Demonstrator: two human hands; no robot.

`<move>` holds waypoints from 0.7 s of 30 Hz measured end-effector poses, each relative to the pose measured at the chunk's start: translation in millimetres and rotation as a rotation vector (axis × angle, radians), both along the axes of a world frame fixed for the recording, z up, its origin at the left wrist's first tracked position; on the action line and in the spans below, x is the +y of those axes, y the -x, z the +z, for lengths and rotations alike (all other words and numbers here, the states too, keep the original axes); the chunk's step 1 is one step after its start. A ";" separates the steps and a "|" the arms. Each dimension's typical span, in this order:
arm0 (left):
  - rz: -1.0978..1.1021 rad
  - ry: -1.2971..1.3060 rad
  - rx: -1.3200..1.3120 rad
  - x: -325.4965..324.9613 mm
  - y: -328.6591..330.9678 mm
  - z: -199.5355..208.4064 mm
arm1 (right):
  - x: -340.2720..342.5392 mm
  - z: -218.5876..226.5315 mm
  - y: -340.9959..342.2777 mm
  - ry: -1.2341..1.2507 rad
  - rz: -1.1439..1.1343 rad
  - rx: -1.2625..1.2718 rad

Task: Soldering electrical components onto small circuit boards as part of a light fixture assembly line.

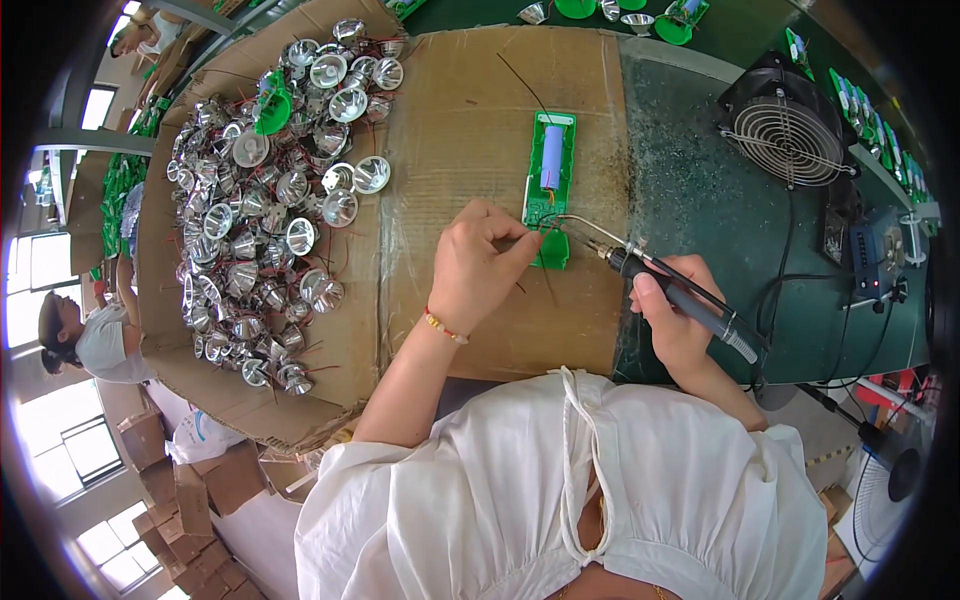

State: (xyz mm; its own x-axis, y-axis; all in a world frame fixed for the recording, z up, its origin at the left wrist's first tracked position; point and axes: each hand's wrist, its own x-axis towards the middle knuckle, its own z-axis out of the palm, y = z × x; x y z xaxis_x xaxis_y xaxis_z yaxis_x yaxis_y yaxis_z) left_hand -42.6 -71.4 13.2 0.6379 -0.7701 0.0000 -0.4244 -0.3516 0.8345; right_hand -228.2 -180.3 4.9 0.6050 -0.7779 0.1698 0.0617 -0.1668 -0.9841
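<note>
A green plastic housing [562,258] lies lengthwise on the cardboard, with a lilac cylindrical battery [551,158] in its upper part and a small green circuit board [541,208] below that. My left hand [480,255] is over the board's left edge, thumb and forefinger pinched on what looks like a thin dark wire. In my right hand [683,312] is a black-handled soldering iron [680,292], tilted so its tip reaches the board beside my left fingertips. A thin curved metal tube [590,221] runs along the iron toward the same spot. The exact contact point is too small to make out.
On the left stands a cardboard box [365,240] heaped with shiny reflectors [245,240] on red wires. A black fan with a wire guard [785,140] and a blue control box [872,258] with cables stand at right. More green housings [880,130] line the far right. Other people work at far left.
</note>
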 end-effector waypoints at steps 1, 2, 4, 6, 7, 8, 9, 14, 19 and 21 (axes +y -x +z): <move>0.002 -0.002 0.001 -0.3 -0.9 -1.1 | 0.5 -0.6 -1.3 -0.012 -0.006 -0.002; 0.000 -0.005 0.002 -0.7 -1.3 -2.5 | 0.7 -1.7 -2.1 -0.015 -0.004 -0.001; -0.003 -0.009 0.003 -1.2 -1.9 -4.0 | 0.8 -4.4 -3.5 -0.018 0.005 0.014; 0.004 -0.018 0.027 -1.9 -2.8 -4.6 | -1.8 -4.8 -2.9 0.023 0.014 0.034; 0.004 -0.020 0.027 -2.2 -3.1 -5.2 | -3.0 -4.1 -2.6 0.066 0.024 0.055; 0.008 -0.017 0.041 -2.5 -3.3 -6.0 | -2.7 -1.4 -4.1 0.065 0.024 0.054; 0.012 -0.013 0.056 -2.7 -3.5 -6.4 | -1.7 3.1 -6.7 -0.034 0.008 0.048; 0.010 -0.017 0.089 -2.7 -5.5 -5.2 | 0.0 12.2 -7.4 -0.319 -0.051 0.008; 0.013 -0.063 0.090 -3.9 -6.3 -1.8 | -3.6 7.6 4.2 -0.209 -0.070 -0.044; 0.016 -0.065 0.109 -1.6 -8.0 -4.1 | -2.2 6.5 3.6 -0.223 -0.062 -0.047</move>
State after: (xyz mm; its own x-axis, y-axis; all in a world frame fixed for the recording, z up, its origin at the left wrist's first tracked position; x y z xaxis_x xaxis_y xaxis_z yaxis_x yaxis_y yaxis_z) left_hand -34.6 -73.0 9.2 0.6436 -0.7559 -0.1197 -0.3265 -0.4127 0.8504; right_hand -231.8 -182.6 11.4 0.5505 -0.8347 0.0164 0.1051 0.0498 -0.9932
